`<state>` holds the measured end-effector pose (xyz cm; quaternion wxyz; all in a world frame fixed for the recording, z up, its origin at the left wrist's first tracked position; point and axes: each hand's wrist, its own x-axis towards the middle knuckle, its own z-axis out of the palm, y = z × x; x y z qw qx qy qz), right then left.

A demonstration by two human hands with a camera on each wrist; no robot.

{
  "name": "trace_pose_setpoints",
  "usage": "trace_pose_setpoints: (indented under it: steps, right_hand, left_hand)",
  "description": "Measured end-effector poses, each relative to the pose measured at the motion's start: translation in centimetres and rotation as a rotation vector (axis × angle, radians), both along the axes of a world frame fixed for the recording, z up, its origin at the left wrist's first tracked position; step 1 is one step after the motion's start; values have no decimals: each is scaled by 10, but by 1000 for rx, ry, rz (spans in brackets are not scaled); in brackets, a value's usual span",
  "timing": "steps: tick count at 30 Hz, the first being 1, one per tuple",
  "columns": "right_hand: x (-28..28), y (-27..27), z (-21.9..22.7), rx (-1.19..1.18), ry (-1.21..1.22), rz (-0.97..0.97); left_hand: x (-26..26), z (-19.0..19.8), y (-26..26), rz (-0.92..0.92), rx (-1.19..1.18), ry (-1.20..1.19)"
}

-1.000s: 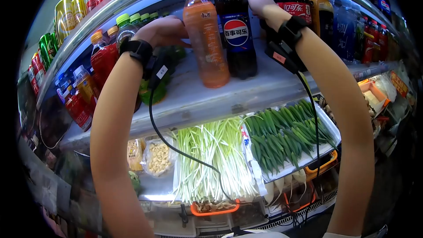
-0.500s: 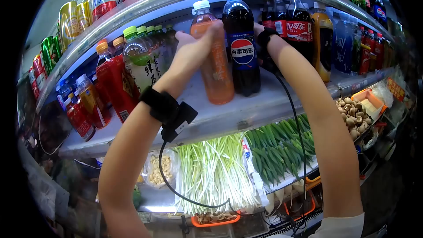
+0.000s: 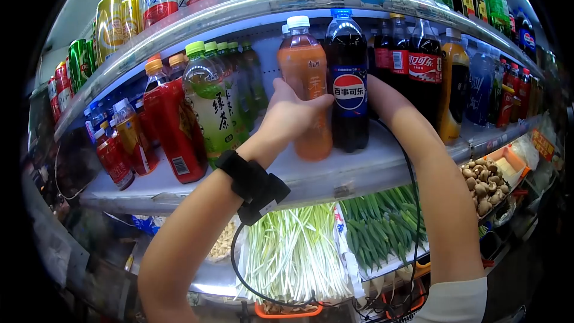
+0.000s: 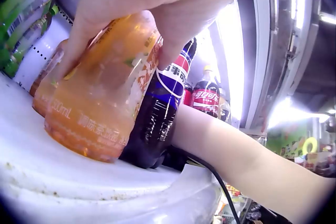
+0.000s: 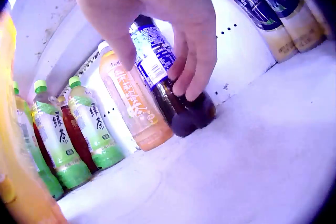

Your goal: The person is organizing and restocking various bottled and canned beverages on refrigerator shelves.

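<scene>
My left hand [image 3: 296, 110] grips an orange drink bottle [image 3: 305, 69] with a white cap, thumb across its front. In the left wrist view the bottle's base [image 4: 86, 140] is close over the shelf. Right beside it stands a Pepsi bottle [image 3: 349, 113] with a blue cap. My right arm reaches past that bottle, which hides the hand in the head view. In the right wrist view my right hand [image 5: 157, 8] has thumb and fingers around a dark cola bottle [image 5: 168, 98] with a blue label, deeper on the shelf. Another orange bottle [image 5: 131, 98] stands against it.
Green tea bottles [image 3: 206, 104] and red drink bottles [image 3: 173, 122] stand to the left. Coca-Cola bottles [image 3: 423, 66] are to the right, and cans [image 3: 160, 0] line the shelf above. Below lie pale green stalks [image 3: 293, 257], okra [image 3: 382, 227] and mushrooms [image 3: 483, 185]. A black cable [image 3: 412, 203] hangs from the right wrist.
My left hand has come from behind the orange bottle to its front and moved down it. My right hand has gone from beside the Pepsi bottle's top to behind it. The head view has shifted upward.
</scene>
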<state>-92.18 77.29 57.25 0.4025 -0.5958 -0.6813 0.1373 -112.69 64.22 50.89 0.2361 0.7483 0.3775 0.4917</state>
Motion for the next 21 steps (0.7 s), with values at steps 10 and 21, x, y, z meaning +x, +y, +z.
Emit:
trace_pose_setpoints:
  steps: [10, 21]
  right_hand:
    - [-12, 56, 12, 2, -155, -99]
    - [1, 31, 5, -39, -39, 36]
  left_hand:
    - [0, -5, 15, -40, -36, -17]
    - [-1, -5, 0, -57, -18, -58]
